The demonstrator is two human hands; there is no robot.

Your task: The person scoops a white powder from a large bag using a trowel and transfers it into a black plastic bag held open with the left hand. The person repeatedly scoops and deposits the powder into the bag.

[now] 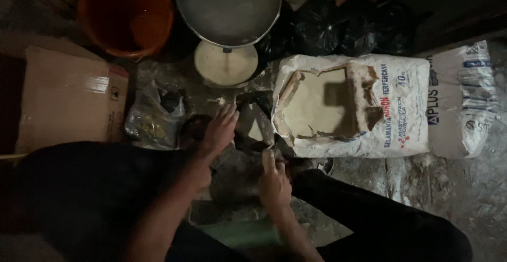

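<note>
Plastic sheet (240, 169) lies under your hands: left hand (219, 130) spread flat, right hand (274, 183) pinching its edge.

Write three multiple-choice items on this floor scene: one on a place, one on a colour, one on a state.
1. Where does the cardboard box lie?
A. At the picture's left
B. On the sack
C. In the bucket

2. What colour is the bucket?
A. Blue
B. Orange
C. White

3. How is the white sack?
A. Sealed
C. Rolled up
B. Torn open, pale powder showing

Key: 1 A, it lies left of the left hand; 2 B, orange wall and rim; 3 B, ragged hole beyond the right hand.
</note>
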